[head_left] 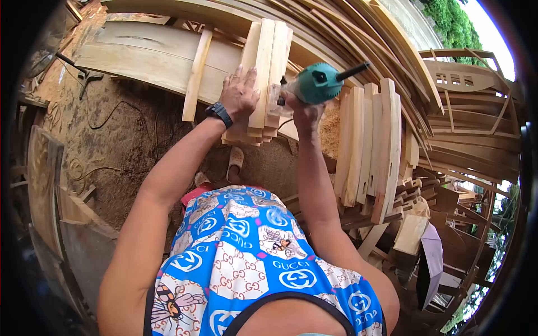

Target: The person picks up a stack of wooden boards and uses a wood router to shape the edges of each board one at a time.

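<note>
The left hand [240,96] lies flat on the slats [263,78], pinning them, while the right hand [302,112] grips the trimmer [316,83] against their edge.

the tool [318,84] in my right hand [302,112] is teal green with a black rod at its two o'clock side. the slats [263,73] under my left hand [239,95] are pale yellowish wood, same as the boards [370,145] at three o'clock. the watch [219,113] on my wrist is black. my shirt [246,263] is bright blue with white and beige logo patches, bees and black trim. sawdust floor [129,140] at nine o'clock is brown.
</note>
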The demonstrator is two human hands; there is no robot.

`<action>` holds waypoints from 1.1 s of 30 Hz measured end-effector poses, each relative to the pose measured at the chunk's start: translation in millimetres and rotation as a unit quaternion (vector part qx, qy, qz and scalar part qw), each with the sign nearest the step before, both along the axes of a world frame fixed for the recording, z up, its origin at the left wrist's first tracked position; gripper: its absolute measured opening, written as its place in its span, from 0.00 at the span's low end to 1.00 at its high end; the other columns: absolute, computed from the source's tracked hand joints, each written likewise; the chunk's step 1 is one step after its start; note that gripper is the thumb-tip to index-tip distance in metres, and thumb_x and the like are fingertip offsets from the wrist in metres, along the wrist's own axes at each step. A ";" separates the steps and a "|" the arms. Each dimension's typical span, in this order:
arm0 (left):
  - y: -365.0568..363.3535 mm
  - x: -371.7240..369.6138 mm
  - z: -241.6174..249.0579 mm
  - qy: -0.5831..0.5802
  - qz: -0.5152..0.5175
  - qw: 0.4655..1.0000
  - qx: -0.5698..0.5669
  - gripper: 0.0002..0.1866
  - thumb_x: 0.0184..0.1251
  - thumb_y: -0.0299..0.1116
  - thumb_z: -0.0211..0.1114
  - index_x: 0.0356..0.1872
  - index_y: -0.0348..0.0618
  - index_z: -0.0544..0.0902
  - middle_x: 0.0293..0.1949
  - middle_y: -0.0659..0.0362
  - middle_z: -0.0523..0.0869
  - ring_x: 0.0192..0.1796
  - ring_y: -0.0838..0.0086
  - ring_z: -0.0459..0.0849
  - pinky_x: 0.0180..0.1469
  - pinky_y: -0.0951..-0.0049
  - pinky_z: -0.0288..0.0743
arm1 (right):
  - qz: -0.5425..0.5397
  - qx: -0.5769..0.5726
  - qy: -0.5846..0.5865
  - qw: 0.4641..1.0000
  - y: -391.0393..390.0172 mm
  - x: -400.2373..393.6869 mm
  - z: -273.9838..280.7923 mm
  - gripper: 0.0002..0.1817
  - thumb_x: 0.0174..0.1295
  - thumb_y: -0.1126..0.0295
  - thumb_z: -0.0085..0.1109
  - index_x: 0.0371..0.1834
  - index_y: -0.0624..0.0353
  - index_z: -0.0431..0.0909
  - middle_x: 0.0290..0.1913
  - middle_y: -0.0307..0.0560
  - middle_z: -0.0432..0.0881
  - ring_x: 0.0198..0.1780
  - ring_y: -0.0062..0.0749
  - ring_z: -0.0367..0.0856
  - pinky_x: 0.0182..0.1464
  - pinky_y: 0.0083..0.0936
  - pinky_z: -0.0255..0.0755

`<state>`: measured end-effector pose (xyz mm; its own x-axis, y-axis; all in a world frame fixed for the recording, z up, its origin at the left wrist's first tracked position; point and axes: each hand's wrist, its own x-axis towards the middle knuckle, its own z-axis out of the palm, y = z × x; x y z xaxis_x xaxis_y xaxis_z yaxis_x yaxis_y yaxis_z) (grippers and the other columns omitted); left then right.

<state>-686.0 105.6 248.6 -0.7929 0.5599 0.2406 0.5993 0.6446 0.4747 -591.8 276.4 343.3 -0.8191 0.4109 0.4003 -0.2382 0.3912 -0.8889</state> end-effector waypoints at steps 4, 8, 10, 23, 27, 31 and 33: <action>-7.9 -0.4 4.6 -0.014 -0.034 0.999 -0.038 0.50 0.66 0.54 0.58 0.82 0.36 0.50 0.82 0.45 0.58 0.84 0.46 0.48 0.80 0.36 0.39 | 0.004 -0.039 0.045 0.998 3.3 -24.7 4.0 0.16 0.45 0.73 0.81 0.36 0.59 0.85 0.32 0.37 0.89 0.34 0.23 0.87 0.42 0.24 0.82; -11.5 3.1 13.8 -0.019 -0.046 0.996 -0.079 0.53 0.67 0.61 0.59 0.83 0.37 0.48 0.83 0.47 0.55 0.84 0.46 0.46 0.79 0.33 0.39 | 0.015 -0.078 0.070 0.994 5.4 -45.2 9.3 0.14 0.44 0.74 0.81 0.33 0.59 0.84 0.31 0.37 0.88 0.33 0.23 0.87 0.42 0.25 0.82; -12.7 3.3 13.1 -0.008 -0.052 0.997 -0.061 0.54 0.68 0.67 0.58 0.83 0.38 0.50 0.83 0.45 0.53 0.84 0.43 0.47 0.77 0.32 0.42 | 0.018 -0.045 0.073 0.996 8.9 -52.1 11.9 0.15 0.44 0.73 0.81 0.33 0.58 0.84 0.31 0.37 0.88 0.32 0.24 0.86 0.41 0.25 0.81; -0.4 6.4 -2.8 -0.007 0.016 0.999 -0.033 0.38 0.78 0.50 0.49 0.83 0.44 0.54 0.83 0.55 0.57 0.85 0.53 0.47 0.78 0.29 0.39 | -0.024 0.004 0.019 1.000 -4.7 18.6 -10.4 0.21 0.47 0.64 0.81 0.43 0.58 0.85 0.43 0.41 0.87 0.44 0.33 0.86 0.51 0.33 0.79; -0.7 10.3 3.2 -0.006 0.019 1.000 -0.005 0.37 0.78 0.48 0.47 0.82 0.42 0.54 0.83 0.54 0.58 0.85 0.53 0.48 0.79 0.31 0.38 | -0.026 0.088 -0.026 0.995 -15.1 69.8 -14.4 0.23 0.47 0.60 0.81 0.44 0.56 0.85 0.46 0.43 0.86 0.49 0.38 0.84 0.57 0.37 0.76; -0.5 10.3 6.3 -0.029 0.016 0.999 -0.016 0.38 0.77 0.48 0.48 0.82 0.41 0.53 0.82 0.54 0.59 0.85 0.52 0.49 0.79 0.31 0.38 | -0.040 0.067 -0.015 0.997 -22.6 74.3 -11.7 0.23 0.46 0.60 0.82 0.44 0.56 0.85 0.44 0.43 0.86 0.47 0.41 0.83 0.56 0.40 0.75; -1.8 9.0 3.3 -0.021 0.010 1.000 -0.019 0.38 0.76 0.48 0.48 0.82 0.40 0.53 0.83 0.54 0.58 0.85 0.53 0.49 0.79 0.31 0.38 | -0.030 0.124 -0.020 0.992 -15.6 63.8 -10.8 0.23 0.46 0.63 0.82 0.44 0.57 0.84 0.44 0.42 0.86 0.47 0.38 0.84 0.55 0.37 0.76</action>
